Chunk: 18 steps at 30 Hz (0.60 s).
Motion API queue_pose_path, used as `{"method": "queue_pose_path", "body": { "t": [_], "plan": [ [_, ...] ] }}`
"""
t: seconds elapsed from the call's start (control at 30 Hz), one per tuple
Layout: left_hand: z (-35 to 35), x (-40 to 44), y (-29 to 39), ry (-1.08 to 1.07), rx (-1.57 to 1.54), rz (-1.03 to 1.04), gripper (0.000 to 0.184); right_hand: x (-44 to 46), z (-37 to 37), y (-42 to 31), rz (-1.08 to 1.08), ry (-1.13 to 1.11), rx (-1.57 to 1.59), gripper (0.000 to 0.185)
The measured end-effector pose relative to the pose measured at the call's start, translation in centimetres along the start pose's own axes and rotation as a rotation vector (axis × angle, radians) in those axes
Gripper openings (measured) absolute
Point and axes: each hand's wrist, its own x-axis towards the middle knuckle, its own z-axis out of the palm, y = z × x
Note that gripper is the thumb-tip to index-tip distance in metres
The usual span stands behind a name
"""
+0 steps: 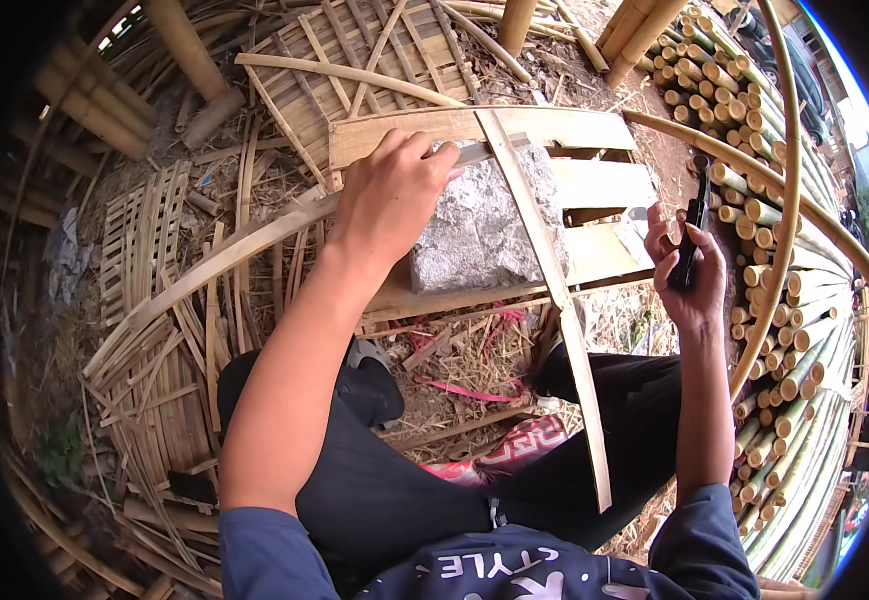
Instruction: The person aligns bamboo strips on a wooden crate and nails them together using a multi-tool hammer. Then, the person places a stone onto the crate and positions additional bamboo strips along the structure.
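My left hand [392, 190] is closed around a long bamboo strip [230, 245], which slants from the lower left up over the stone. A rough grey stone block [480, 225] lies beneath the strip's far end. Another thin bamboo strip [545, 260] crosses that end and runs down over the stone's right side towards my lap. On the right, my right hand [690, 265] grips a black hand tool [694, 240] upright, apart from both strips; its exact kind cannot be made out. The stone rests on a low platform of wooden boards [610, 255].
Cut bamboo poles [785, 340] are stacked on the right, with a curved bamboo length [788, 200] in front. Slatted bamboo panels [385, 60] lie ahead. Loose strips [160, 370] pile up at left. Pink ribbon [470, 390] and straw litter the ground between my legs.
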Motion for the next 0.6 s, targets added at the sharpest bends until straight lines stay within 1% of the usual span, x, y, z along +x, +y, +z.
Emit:
{"method": "queue_pose_path", "body": {
  "t": [0.13,0.23,0.27,0.3,0.37,0.43,0.5,0.53,0.57,0.6],
  "plan": [
    [1.0,0.4,0.5,0.033,0.006,0.066,0.025,0.1,0.3,0.3,0.051,-0.003,0.054,0.053],
    [1.1,1.0,1.0,0.018,-0.015,0.058,0.024,0.0,0.2,0.5,0.052,0.007,0.035,0.050],
    [1.2,1.1,1.1,0.014,-0.019,0.058,0.024,0.0,0.1,0.6,0.006,0.018,-0.020,0.046],
    [1.2,1.2,1.2,0.011,-0.023,0.059,0.024,0.0,0.3,0.8,0.019,0.039,0.011,0.041],
    [1.1,1.4,1.4,0.010,-0.027,0.066,0.024,-0.1,0.4,1.0,-0.012,0.081,-0.043,0.037],
    [0.8,1.6,1.5,0.016,-0.025,0.079,0.025,-0.1,0.3,1.2,-0.049,0.138,-0.105,0.019],
    [1.1,1.6,1.0,0.043,-0.057,0.086,0.026,-0.2,0.5,1.7,-0.088,0.132,-0.204,0.014],
    [1.0,1.6,0.9,0.057,-0.067,0.094,0.026,-0.4,0.7,2.0,-0.153,0.186,-0.209,0.015],
    [0.9,1.7,0.8,0.067,-0.080,0.101,0.026,-0.2,1.0,2.6,-0.211,0.187,-0.175,0.016],
    [0.6,1.6,0.8,0.027,-0.080,0.075,0.026,-0.2,1.6,2.9,-0.197,0.076,-0.130,0.016]
  ]
}}
